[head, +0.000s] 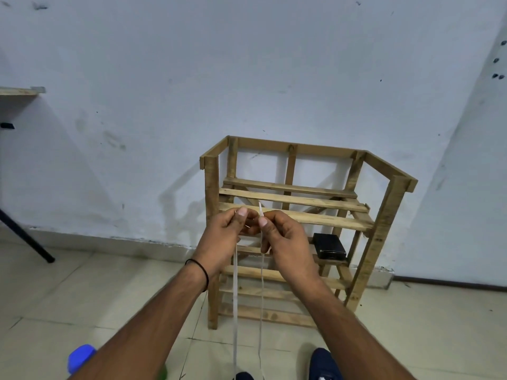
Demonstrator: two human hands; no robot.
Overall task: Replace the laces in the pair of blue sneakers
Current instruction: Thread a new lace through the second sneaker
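Two hands are held up close together in the head view, in front of a wooden rack [384, 229] that stands against the wall [247, 78]. The left hand [225, 237] has its fingers curled and pinches the white lace [235, 297] between thumb and fingers. The right hand [285, 239] pinches the same lace too, and a short end of it sticks up just above the right thumb. From each hand one strand hangs straight down; the two strands run side by side between the forearms and reach the lower edge of the picture. There, on the tiled floor [82, 283], parts of two dark blue sneakers [325, 363] show: one under the right forearm, the other sneaker [244, 376] just beside the strands and mostly cut off. I cannot tell if the lace is threaded into a sneaker. A black band [205, 275] is on the left wrist. A black box [328, 245] lies on a shelf of the rack, right of the right hand. A blue object [81, 357] is on the floor beside the left forearm.
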